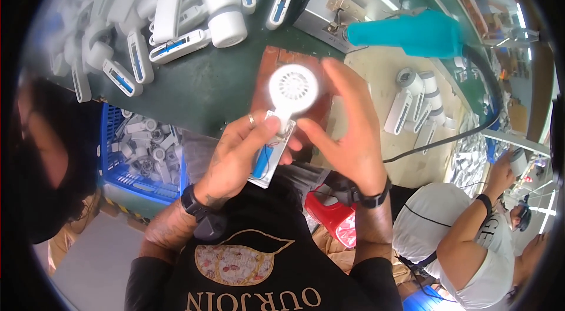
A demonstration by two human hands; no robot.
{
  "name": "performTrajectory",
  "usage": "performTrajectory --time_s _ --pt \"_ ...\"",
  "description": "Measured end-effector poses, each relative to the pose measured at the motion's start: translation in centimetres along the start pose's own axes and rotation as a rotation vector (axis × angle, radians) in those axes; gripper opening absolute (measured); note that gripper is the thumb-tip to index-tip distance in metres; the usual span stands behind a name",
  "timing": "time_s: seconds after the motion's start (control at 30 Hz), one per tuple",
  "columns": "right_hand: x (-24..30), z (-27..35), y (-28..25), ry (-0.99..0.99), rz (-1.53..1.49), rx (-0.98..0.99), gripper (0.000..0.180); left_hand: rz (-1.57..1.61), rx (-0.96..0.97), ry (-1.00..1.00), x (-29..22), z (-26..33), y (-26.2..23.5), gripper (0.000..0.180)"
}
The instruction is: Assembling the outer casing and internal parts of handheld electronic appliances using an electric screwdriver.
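- Left hand (238, 155) is gripping the white handheld fan (282, 117) by its open handle, held up over the green bench (206, 84) for a clear look.
- Right hand (347, 134) is spreading wide, fingertips steadying the fan's side.
- Fan: smooth plastic, round grille head, blue cell showing w/ wires.

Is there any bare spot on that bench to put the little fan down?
Bare dark green mat lies between the heap of white fan bodies and the left hand. A tan patch below the teal tool is open too. The heap itself is crowded.
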State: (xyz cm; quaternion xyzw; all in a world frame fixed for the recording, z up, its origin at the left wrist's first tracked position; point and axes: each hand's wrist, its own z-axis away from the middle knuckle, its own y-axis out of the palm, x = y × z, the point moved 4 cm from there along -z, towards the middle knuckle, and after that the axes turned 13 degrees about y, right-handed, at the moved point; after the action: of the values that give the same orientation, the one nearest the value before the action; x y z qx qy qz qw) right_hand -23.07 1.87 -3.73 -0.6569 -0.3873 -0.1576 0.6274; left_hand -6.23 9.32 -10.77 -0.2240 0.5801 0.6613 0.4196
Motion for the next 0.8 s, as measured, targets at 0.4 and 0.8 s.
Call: performTrajectory --time_s 0.4,0.8 --pt "1.8 6.0 2.0 0.013 -0.1 -0.09 0.048 0.016 -0.104 0.271 1.3 -0.7 0.8 0.038" --pt "3.1 6.8 2.3 0.11 -0.246 -0.076 0.046 -0.297 -0.14 0.475 1.9 0.5 0.9 0.039"
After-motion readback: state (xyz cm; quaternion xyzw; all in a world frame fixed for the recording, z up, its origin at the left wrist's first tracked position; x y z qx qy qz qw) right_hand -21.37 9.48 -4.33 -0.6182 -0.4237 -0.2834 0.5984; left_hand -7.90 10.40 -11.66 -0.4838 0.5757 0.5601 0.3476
